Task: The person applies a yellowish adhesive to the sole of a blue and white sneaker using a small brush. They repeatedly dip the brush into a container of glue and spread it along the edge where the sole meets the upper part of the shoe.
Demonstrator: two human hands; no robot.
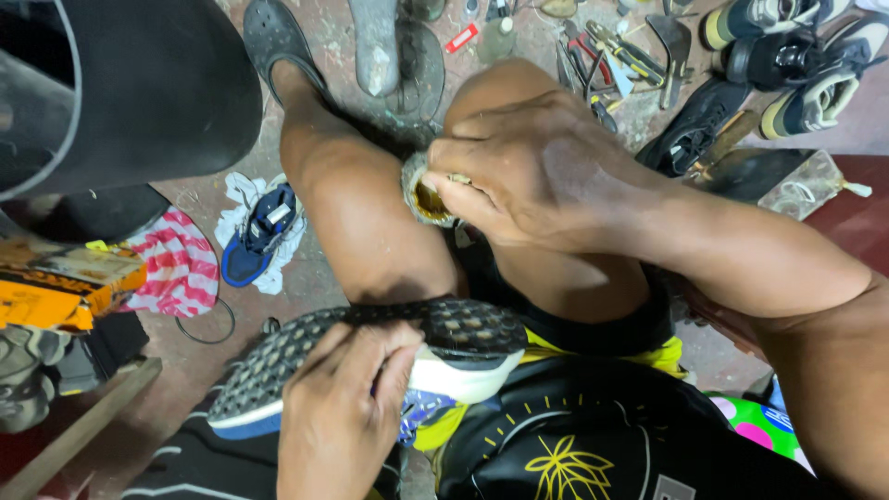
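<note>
— While the left hand [343, 417] gripped the shoe [370, 356] sole-up on the lap, where was the glue?
— In the small tin [421, 194] by the knee, right hand [528, 171] pinched closed inside; I'd take little, spread thin.

Sneaker [370, 356]: black studded outsole, white midsole, blue toe edge. Small tin [428, 194]: grey rim, amber-yellow contents. Second shoe [261, 231] on the floor: blue, lying on white cloth. Striped cloth [176, 264]: red and white (bands run crosswise). Shirt [565, 454]: black, yellow leaf print. Box [65, 282]: orange.
</note>
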